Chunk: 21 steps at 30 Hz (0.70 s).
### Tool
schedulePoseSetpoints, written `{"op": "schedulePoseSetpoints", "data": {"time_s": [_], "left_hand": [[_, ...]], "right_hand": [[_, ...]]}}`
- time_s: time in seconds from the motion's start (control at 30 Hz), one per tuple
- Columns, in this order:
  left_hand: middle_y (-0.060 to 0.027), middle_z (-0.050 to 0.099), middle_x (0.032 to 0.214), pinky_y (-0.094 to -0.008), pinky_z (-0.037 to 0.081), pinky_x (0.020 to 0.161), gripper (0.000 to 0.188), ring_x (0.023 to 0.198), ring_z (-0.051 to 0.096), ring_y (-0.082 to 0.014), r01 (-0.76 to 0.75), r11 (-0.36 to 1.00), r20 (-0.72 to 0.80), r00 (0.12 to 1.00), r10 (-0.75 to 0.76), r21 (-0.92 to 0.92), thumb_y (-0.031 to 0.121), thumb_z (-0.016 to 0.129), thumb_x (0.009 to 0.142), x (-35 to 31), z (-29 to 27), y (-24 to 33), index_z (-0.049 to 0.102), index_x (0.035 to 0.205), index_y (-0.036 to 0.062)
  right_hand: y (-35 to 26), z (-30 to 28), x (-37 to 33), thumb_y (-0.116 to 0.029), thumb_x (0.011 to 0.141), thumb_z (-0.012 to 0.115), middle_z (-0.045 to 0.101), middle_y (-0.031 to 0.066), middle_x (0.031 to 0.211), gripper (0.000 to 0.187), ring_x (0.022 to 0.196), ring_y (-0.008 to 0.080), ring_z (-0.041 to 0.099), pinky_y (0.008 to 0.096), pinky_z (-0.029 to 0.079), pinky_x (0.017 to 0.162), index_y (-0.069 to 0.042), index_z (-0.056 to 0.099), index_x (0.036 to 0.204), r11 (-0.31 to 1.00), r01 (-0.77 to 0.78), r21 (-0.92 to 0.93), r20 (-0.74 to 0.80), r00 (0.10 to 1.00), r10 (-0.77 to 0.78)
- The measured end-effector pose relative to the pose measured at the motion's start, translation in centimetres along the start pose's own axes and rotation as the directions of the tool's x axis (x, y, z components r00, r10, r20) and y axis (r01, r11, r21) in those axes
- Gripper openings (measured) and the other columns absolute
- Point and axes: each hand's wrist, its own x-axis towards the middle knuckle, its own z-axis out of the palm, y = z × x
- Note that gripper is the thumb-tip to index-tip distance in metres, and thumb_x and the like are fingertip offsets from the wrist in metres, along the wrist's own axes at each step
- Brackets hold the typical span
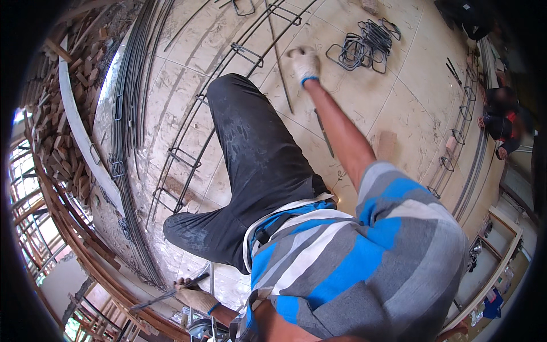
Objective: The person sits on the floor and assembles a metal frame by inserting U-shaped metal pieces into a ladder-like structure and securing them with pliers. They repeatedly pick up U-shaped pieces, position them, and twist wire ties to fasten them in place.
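Observation:
My left hand (196, 297), in a pale glove with a blue cuff, is closed round a bundle of thin dark wire (155, 298) at the lower left. My right hand (303, 64), gloved alike, is stretched out over the tiled floor beside a thin steel rod (279, 62). Its fingers look bent but are blurred, and I cannot tell if anything is in them. Just to its right lies a heap of bent steel stirrups (367, 45). A long rebar cage (196, 100) with rectangular stirrups runs past my knees.
Long steel bars (128, 97) lie at the left, beside a pile of broken bricks and wood (71, 125). A dark thin bar (324, 134) and a brick (387, 145) lie near my right arm. Another cage (456, 134) and a seated person (507, 119) are at the right.

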Motion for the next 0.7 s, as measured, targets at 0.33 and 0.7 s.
{"op": "schedulePoseSetpoints", "data": {"time_s": [0.33, 0.7], "left_hand": [[-0.0102, 0.064, 0.092, -0.0317, 0.046, 0.063, 0.019, 0.072, 0.059, -0.0189, 0.41, 0.698, 0.112, 0.812, -0.572, 0.587, 0.018, 0.052, 0.1, -2.7, -5.0, -20.1, 0.06, 0.107, 0.0026], [-0.0179, 0.056, 0.139, -0.0383, 0.04, 0.107, 0.045, 0.121, 0.057, -0.029, 0.328, 0.803, 0.043, 0.915, -0.401, 0.498, 0.027, 0.046, 0.111, -5.7, -2.4, -21.0, 0.048, 0.142, -0.0056]], "right_hand": [[13.4, 2.9, 9.2, -0.054, 0.086, 0.074, 0.075, 0.0188, 0.124, 0.058, 0.113, 0.037, 0.073, 0.0484, 0.059, 0.095, -0.008, 0.077, 0.12, 0.739, -0.174, -0.651, 0.07, 0.956, 0.286], [2.2, -2.4, -0.4, -0.022, 0.105, 0.063, 0.07, 0.003, 0.087, 0.017, 0.07, 0.012, 0.067, 0.0299, 0.057, 0.059, -0.009, 0.065, 0.115, 0.805, -0.341, 0.485, 0.334, 0.923, 0.189]]}}
